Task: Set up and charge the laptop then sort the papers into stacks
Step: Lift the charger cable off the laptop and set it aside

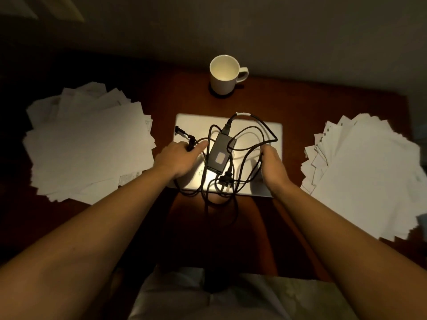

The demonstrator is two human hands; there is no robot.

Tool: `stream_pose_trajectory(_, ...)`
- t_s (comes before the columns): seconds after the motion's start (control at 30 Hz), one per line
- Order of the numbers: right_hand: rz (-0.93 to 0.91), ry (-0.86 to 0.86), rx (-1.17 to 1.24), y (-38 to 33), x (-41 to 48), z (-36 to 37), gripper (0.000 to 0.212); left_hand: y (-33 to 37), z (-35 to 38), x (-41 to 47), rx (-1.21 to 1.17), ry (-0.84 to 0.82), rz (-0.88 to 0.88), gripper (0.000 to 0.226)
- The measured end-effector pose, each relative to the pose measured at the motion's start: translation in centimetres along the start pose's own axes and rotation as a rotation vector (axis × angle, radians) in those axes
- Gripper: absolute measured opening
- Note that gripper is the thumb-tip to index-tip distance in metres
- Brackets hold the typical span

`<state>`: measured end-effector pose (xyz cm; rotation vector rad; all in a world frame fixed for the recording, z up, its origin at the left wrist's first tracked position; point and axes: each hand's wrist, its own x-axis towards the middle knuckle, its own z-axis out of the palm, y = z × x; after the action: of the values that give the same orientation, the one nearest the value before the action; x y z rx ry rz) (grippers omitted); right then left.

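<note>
A closed silver laptop (pixel 196 123) lies flat at the middle of the dark wooden desk (pixel 300 105). On its lid rests a black charger brick (pixel 220 151) amid tangled black cable (pixel 254 132); the wall plug (pixel 224 180) lies near the lid's front edge. My left hand (pixel 179 157) lies on the lid's left part, its fingers closed around the cable's end near the small connector (pixel 182 132). My right hand (pixel 273 162) is at the lid's right side, fingers curled on a cable loop. Messy white paper piles lie left (pixel 90 144) and right (pixel 367 176).
A white mug (pixel 225 73) stands on a dark coaster behind the laptop, near the desk's far edge by the wall. My lap in light cloth (pixel 208 296) shows below the desk's front edge. The room is dim.
</note>
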<state>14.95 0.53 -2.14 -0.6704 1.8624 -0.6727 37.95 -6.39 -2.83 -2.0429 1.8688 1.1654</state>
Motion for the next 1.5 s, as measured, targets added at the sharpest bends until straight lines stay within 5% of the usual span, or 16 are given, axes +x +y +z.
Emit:
stream_pose_trajectory(0.17, 0.072, -0.062, 0.216, -1.2, -0.7, 1.9, 0.082, 2.2, 1.2, -0.4, -0.213, -0.084, -0.056, 0.082)
stream_pose_trajectory(0.3, 0.093, -0.049, 0.153, -1.8, -0.7, 3.8, 0.113, 2.5, 2.2, 0.0, -0.364, -0.126, -0.055, 0.017)
stream_pose_trajectory(0.4, 0.148, -0.105, 0.106, -1.7, 0.3, 4.3, 0.086, 2.9, 2.8, -0.2, -0.414, -0.097, -0.024, 0.008)
stream_pose_trajectory(0.47, 0.160, -0.168, 0.140, -1.9, 0.8, 4.5, 0.045, 3.0, 2.9, -0.3, -0.457, -0.070, 0.010, 0.010)
stream_pose_trajectory(0.53, 0.151, -0.209, 0.137, -2.4, 0.8, 4.7, 0.026, 2.8, 2.8, -0.1, -0.496, -0.068, 0.012, 0.016)
stream_pose_trajectory(0.8, 0.035, -0.265, 0.151, -3.8, 0.9, 6.2, 0.007, 1.3, 2.4, -0.4, -0.810, -0.192, -0.054, 0.046)
stream_pose_trajectory(1.13, 0.016, -0.420, 0.186, -9.2, 0.2, 15.0, 0.009, -6.7, -7.1, -1.8, -0.926, -0.089, -0.055, 0.040)
stream_pose_trajectory(1.3, 0.097, -0.540, 0.233, -11.4, -0.4, 21.9, 0.028, -12.6, -11.4, -1.6, -0.989, -0.028, -0.128, 0.045)
stream_pose_trajectory(1.5, 0.121, -0.517, 0.142, -12.6, -0.1, 27.7, 0.032, -17.1, -13.0, -0.1, -0.932, 0.054, -0.145, 0.027)
